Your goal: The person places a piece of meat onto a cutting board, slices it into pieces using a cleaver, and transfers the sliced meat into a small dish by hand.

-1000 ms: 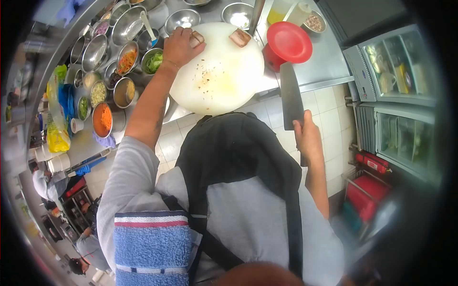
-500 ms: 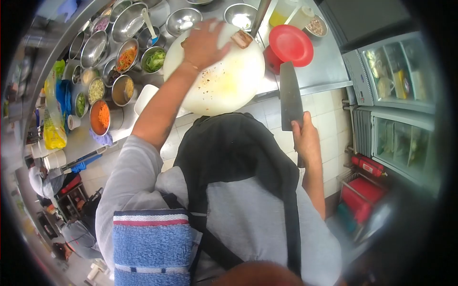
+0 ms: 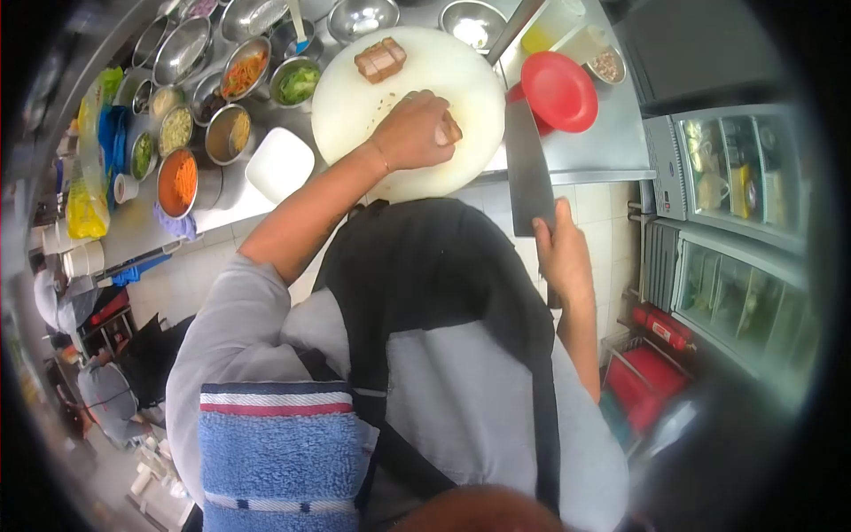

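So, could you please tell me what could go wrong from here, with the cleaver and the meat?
The left hand is closed around a meat piece over the white board; if the cleaver came down there, it might cut the hand.

The far end of the blade appears close to the red dish, so a careless swing by the right hand could knock it. Whether they touch, I cannot tell.

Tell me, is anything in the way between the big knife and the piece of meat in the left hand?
Nothing visible blocks the side facing the knife in the right hand: only bare cutting board and its edge lie between. The left hand itself covers part of the meat.
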The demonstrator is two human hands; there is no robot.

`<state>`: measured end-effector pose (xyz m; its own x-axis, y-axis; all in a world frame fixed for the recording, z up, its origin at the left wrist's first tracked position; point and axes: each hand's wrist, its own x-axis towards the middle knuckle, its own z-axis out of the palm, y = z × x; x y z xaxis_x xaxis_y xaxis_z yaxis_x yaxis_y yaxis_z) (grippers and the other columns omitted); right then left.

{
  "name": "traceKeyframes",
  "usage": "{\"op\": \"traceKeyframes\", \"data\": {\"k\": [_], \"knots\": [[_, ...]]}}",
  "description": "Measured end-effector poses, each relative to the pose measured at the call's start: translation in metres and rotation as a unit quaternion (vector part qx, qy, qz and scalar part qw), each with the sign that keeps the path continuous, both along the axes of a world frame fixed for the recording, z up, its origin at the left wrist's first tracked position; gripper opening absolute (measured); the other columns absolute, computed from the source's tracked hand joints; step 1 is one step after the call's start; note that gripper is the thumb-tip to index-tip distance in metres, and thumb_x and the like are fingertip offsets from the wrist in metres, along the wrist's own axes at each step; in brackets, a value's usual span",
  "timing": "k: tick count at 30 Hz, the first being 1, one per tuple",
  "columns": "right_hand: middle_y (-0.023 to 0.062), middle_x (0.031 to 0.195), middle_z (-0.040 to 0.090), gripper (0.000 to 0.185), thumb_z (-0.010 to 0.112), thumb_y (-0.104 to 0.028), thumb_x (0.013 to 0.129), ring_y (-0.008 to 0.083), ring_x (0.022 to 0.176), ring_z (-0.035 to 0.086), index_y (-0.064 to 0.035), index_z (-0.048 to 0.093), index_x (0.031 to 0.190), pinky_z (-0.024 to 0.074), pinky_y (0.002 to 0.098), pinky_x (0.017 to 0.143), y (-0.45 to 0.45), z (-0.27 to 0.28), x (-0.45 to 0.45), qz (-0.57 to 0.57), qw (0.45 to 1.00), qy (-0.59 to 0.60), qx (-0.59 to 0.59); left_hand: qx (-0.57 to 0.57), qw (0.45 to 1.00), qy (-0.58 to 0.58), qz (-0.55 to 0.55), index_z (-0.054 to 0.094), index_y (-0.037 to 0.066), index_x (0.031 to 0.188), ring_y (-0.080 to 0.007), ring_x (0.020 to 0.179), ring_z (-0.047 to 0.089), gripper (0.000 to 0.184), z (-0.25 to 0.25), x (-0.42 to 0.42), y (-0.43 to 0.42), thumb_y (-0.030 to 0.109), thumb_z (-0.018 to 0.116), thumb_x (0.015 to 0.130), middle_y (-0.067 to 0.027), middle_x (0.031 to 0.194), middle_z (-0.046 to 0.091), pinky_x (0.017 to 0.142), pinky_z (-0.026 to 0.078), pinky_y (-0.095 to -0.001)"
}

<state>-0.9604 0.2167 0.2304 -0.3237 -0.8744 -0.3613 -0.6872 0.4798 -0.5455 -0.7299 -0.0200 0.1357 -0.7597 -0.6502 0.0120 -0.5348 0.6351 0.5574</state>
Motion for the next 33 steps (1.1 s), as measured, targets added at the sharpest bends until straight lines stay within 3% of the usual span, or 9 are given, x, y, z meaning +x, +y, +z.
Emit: {"op": "traceKeyframes", "data": {"k": [9,12,14,17,25,27,28,31,33], "knots": [[0.0352,0.091,0.071,0.025,0.059,-0.013,0.105,0.0563,0.089,0.069,0.0008,0.045,0.121,0.0529,0.0632,0.078,-0.029,0.006,0.014,0.130,0.981,0.114,0.091,0.056,0.984,-0.060,0.158,0.054,0.001,0.150,-0.0426,0.129,0.058,0.089,0.008,0.039,0.039,0.042,0.085,0.077,-0.0221,0.143,0.056,0.114,0.047,-0.0470],[0.0357,0.089,0.071,0.025,0.059,-0.013,0.105,0.0563,0.089,0.069,0.0017,0.046,0.120,0.0530,0.0635,0.080,-0.028,-0.002,0.011,0.159,0.973,0.120,0.113,0.027,0.990,-0.007,0.138,0.054,0.004,0.152,-0.0437,0.129,0.057,0.083,-0.012,0.036,0.027,0.030,0.082,0.078,-0.0199,0.145,0.055,0.116,0.045,-0.0488],[0.0341,0.086,0.072,0.024,0.060,-0.013,0.104,0.0553,0.088,0.070,0.0019,0.047,0.118,0.0537,0.0636,0.081,-0.024,-0.001,0.013,0.159,0.974,0.119,0.110,0.042,0.998,0.043,-0.021,0.050,0.009,0.157,-0.0461,0.137,0.053,0.083,-0.028,0.031,0.012,0.015,0.074,0.078,-0.0192,0.155,0.050,0.118,0.042,-0.0517],[0.0350,0.085,0.071,0.024,0.060,-0.013,0.104,0.0558,0.088,0.069,0.0024,0.047,0.117,0.0538,0.0637,0.080,-0.025,-0.001,0.015,0.151,0.975,0.123,0.106,-0.023,0.997,0.068,-0.017,0.046,0.014,0.162,-0.0458,0.147,0.046,0.088,-0.019,0.035,0.014,0.005,0.067,0.077,-0.0182,0.166,0.042,0.123,0.036,-0.0545],[0.0356,0.088,0.071,0.024,0.059,-0.012,0.104,0.0561,0.089,0.069,0.0028,0.046,0.117,0.0536,0.0640,0.080,-0.021,-0.006,0.014,0.143,0.979,0.105,0.100,0.036,0.993,0.095,0.065,0.041,0.009,0.163,-0.0482,0.148,0.044,0.090,-0.020,0.019,0.018,0.023,0.073,0.080,-0.0305,0.164,0.040,0.123,0.039,-0.0511],[0.0357,0.088,0.071,0.023,0.059,-0.012,0.104,0.0561,0.089,0.069,0.0029,0.046,0.117,0.0535,0.0640,0.080,-0.022,-0.004,0.017,0.139,0.980,0.102,0.100,0.248,0.953,0.090,0.152,0.044,0.010,0.162,-0.0451,0.146,0.045,0.086,0.004,0.013,0.026,0.027,0.074,0.083,-0.0318,0.158,0.045,0.119,0.041,-0.0540],[0.0358,0.088,0.071,0.023,0.058,-0.012,0.105,0.0561,0.089,0.069,0.0029,0.046,0.117,0.0534,0.0639,0.080,-0.022,-0.003,0.017,0.137,0.981,0.098,0.100,0.249,0.953,0.089,0.149,0.044,0.010,0.162,-0.0451,0.146,0.045,0.086,0.016,0.014,0.031,0.027,0.074,0.083,-0.0318,0.158,0.045,0.119,0.041,-0.0540],[0.0357,0.088,0.071,0.023,0.058,-0.012,0.105,0.0561,0.089,0.069,0.0026,0.046,0.118,0.0531,0.0638,0.080,-0.019,-0.008,0.015,0.133,0.982,0.096,0.094,0.156,0.970,0.020,0.184,0.050,0.005,0.156,-0.0418,0.134,0.058,0.082,0.025,0.026,0.036,0.026,0.077,0.082,-0.0254,0.151,0.055,0.112,0.047,-0.0493],[0.0370,0.091,0.070,0.024,0.058,-0.012,0.105,0.0573,0.092,0.068,0.0025,0.045,0.119,0.0523,0.0637,0.081,-0.020,-0.006,0.016,0.129,0.983,0.088,0.101,-0.091,0.995,0.028,0.008,0.056,0.003,0.150,-0.0395,0.128,0.062,0.076,-0.003,0.032,0.028,0.029,0.078,0.082,-0.0202,0.144,0.059,0.109,0.049,-0.0459]]}}
